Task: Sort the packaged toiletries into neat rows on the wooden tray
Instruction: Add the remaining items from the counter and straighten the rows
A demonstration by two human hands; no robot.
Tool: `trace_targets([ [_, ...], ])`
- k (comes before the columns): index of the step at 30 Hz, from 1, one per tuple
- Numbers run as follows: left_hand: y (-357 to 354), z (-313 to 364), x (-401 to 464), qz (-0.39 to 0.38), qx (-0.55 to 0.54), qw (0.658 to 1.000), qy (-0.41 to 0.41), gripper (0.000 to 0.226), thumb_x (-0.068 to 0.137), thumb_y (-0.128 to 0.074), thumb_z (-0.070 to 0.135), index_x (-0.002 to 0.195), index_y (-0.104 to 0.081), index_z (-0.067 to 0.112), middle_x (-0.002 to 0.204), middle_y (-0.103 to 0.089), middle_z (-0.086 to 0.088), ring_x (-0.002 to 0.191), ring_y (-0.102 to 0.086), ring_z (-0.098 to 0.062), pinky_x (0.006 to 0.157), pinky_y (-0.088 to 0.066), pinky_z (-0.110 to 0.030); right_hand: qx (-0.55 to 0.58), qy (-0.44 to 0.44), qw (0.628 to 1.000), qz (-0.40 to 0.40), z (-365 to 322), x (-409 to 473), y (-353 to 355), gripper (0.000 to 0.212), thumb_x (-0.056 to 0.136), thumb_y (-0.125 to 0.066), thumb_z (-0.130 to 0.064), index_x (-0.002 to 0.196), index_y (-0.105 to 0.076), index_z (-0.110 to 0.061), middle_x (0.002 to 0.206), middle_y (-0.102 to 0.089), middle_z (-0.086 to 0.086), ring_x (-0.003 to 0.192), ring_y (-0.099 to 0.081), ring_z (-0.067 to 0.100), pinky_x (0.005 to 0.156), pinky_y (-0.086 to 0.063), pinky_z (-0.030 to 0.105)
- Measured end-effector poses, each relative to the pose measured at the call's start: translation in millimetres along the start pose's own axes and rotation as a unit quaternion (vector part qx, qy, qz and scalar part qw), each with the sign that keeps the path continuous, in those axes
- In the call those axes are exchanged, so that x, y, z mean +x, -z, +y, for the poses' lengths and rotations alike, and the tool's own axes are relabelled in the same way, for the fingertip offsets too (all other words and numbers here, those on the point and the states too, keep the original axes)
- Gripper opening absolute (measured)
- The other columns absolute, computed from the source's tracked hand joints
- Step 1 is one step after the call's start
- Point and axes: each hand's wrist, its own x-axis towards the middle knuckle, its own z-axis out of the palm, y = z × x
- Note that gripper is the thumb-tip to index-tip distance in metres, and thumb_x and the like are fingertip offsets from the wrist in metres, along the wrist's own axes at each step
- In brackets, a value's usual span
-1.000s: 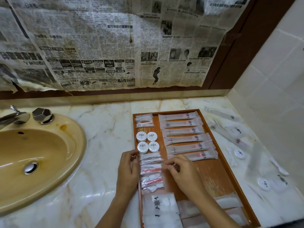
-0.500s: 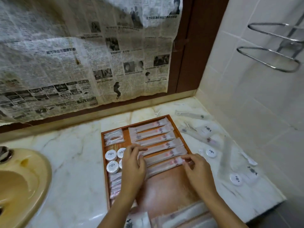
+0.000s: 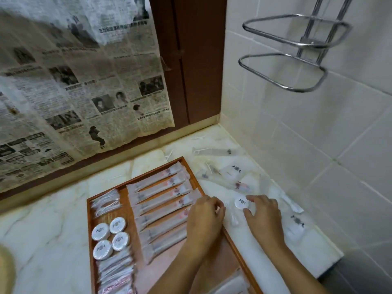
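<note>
At nine o'clock in our view, newspaper covers the wall above the marble tabletop. On that tabletop at about seven o'clock sits the wooden tray. Along its left side we see a bundle of small clear packets at the far end, four round white discs set two by two nearer us, and a stack of flat sachets closest to us. To the right of these, long slim packets lie in a row, one just beside the next, slanting up toward one o'clock.

Our left hand hovers over the tray's right rim at six o'clock; its grip is loosely curled and we see nothing inside it, its fingertips at the near ends of the slim packets. Just beside it, off the tray, our right hand reaches onto the tabletop with thumb and forefinger curled around a round white disc, pinching its edges.

Toward one o'clock, loose packets and floss picks lie scattered on the tabletop. More loose sachets lie by the tiled wall at three o'clock. A chrome wire rack hangs on that wall at one o'clock.
</note>
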Motion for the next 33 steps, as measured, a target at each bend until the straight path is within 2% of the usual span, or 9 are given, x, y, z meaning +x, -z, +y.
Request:
trace_targets([
  [2, -8, 8, 9, -0.017, 0.013, 1.000, 0.001, 0.021, 0.095, -0.054, 0.035, 0.109, -0.067, 0.027, 0.106, -0.063, 0.005, 0.095, -0.061, -0.014, 0.080, -0.049, -0.029, -0.008, 0.005, 1.000, -0.021, 5, 6, -2, 0.037, 0.078, -0.077, -0.018, 0.114, -0.068, -0.020, 0.112, -0.066, -0.002, 0.107, -0.052, 0.026, 0.086, -0.045, 0.039],
  [6, -28, 9, 23, -0.038, 0.101, 0.993, -0.050, 0.029, 0.091, -0.060, 0.024, 0.119, -0.066, 0.020, 0.113, -0.062, -0.001, 0.102, -0.061, -0.022, 0.082, -0.049, -0.033, -0.014, 0.018, 0.999, -0.042, 10, 12, -7, 0.042, 0.077, -0.078, -0.027, 0.116, -0.066, -0.024, 0.112, -0.064, -0.006, 0.108, -0.052, 0.024, 0.085, -0.044, 0.038],
  [10, -40, 7, 36, -0.067, 0.196, 0.976, -0.069, 0.036, 0.055, -0.087, 0.016, 0.088, -0.074, 0.025, 0.084, -0.064, 0.005, 0.074, -0.062, -0.017, 0.056, -0.050, -0.029, -0.011, 0.039, 0.998, -0.051, 16, 15, -11, 0.043, 0.074, -0.080, -0.028, 0.115, -0.066, -0.027, 0.111, -0.062, -0.011, 0.107, -0.052, 0.021, 0.084, -0.043, 0.036],
  [13, -46, 6, 40, -0.063, 0.216, 0.971, -0.085, 0.037, 0.049, -0.088, 0.013, 0.080, -0.073, 0.026, 0.078, -0.062, 0.006, 0.068, -0.060, -0.016, 0.052, -0.048, -0.028, -0.015, 0.046, 0.997, -0.055, 18, 18, -13, 0.044, 0.072, -0.082, -0.027, 0.113, -0.066, -0.027, 0.110, -0.063, -0.011, 0.105, -0.052, 0.021, 0.083, -0.042, 0.034],
  [15, -47, 6, 41, -0.067, 0.210, 0.972, -0.080, 0.032, 0.057, -0.085, 0.012, 0.083, -0.073, 0.026, 0.081, -0.061, 0.005, 0.072, -0.060, -0.018, 0.057, -0.047, -0.029, -0.018, 0.049, 0.997, -0.054, 18, 19, -15, 0.044, 0.072, -0.082, -0.027, 0.113, -0.067, -0.027, 0.109, -0.063, -0.011, 0.104, -0.052, 0.021, 0.082, -0.042, 0.034],
  [18, -51, 4, 44, -0.071, 0.191, 0.976, -0.080, 0.026, 0.085, -0.061, 0.009, 0.107, -0.068, 0.020, 0.102, -0.061, -0.001, 0.097, -0.057, -0.024, 0.076, -0.044, -0.034, -0.009, 0.051, 0.997, -0.051, 20, 21, -17, 0.043, 0.071, -0.081, -0.025, 0.112, -0.067, -0.027, 0.108, -0.063, -0.009, 0.103, -0.053, 0.022, 0.082, -0.042, 0.033],
  [20, -52, 3, 46, -0.072, 0.177, 0.978, -0.081, 0.026, 0.092, -0.051, 0.010, 0.112, -0.065, 0.019, 0.109, -0.059, -0.003, 0.103, -0.054, -0.025, 0.081, -0.041, -0.035, -0.004, 0.051, 0.997, -0.053, 21, 21, -17, 0.043, 0.072, -0.080, -0.024, 0.113, -0.067, -0.027, 0.107, -0.062, -0.009, 0.103, -0.052, 0.022, 0.083, -0.041, 0.033],
  [27, -50, -2, 47, -0.067, 0.139, 0.986, -0.068, 0.021, 0.093, -0.051, 0.015, 0.103, -0.068, 0.020, 0.104, -0.060, 0.000, 0.100, -0.053, -0.022, 0.082, -0.039, -0.031, 0.011, 0.052, 0.997, -0.056, 20, 21, -16, 0.043, 0.072, -0.080, -0.021, 0.113, -0.067, -0.027, 0.109, -0.062, -0.009, 0.105, -0.052, 0.022, 0.084, -0.040, 0.033],
  [33, -27, -13, 35, -0.016, 0.063, 0.997, -0.046, 0.012, 0.090, -0.055, 0.017, 0.093, -0.067, 0.018, 0.098, -0.062, 0.003, 0.096, -0.052, -0.018, 0.085, -0.041, -0.029, 0.045, 0.053, 0.997, -0.034, 7, 19, -12, 0.044, 0.073, -0.082, -0.021, 0.114, -0.067, -0.026, 0.110, -0.063, -0.009, 0.102, -0.052, 0.021, 0.083, -0.036, 0.032],
])
